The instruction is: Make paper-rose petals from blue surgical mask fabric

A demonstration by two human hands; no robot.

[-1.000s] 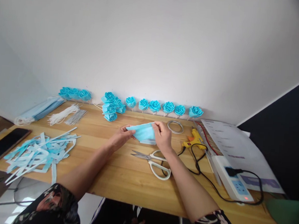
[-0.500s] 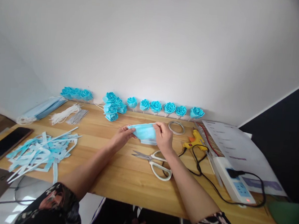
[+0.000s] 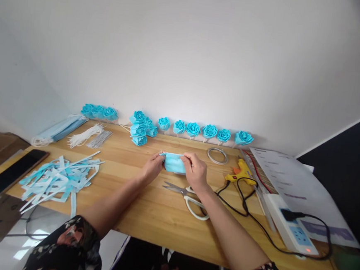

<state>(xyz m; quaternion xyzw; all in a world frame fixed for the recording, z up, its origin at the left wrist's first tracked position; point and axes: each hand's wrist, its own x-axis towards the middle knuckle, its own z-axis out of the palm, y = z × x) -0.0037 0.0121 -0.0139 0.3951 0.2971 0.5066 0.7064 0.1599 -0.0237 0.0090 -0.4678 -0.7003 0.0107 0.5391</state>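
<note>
A folded piece of light blue mask fabric (image 3: 174, 163) is stretched between my two hands above the wooden table (image 3: 148, 215). My left hand (image 3: 154, 166) pinches its left end. The right end is gripped by my right hand (image 3: 195, 171), with the thumb on top of the fabric. White-handled scissors (image 3: 180, 190) lie on the table just below, blades pointing left and slightly apart; my right wrist hides part of the handles. Behind my hands, several blue fabric flowers (image 3: 193, 129) stand in a row along the wall, with a cluster of them (image 3: 141, 128) further left.
Left are cut blue strips (image 3: 61, 179), a phone (image 3: 13, 172), masks (image 3: 60, 129), white cords (image 3: 86, 135) and grey strips (image 3: 100, 138). Right are a wire coil (image 3: 217, 156), a yellow glue gun (image 3: 242, 172) with black cable, a power strip (image 3: 294, 227) and paper sheets (image 3: 294, 185).
The blue fabric looks narrower, folded smaller between my hands, which have come a little closer together. The whole view has shifted slightly, so table objects appear further right.
</note>
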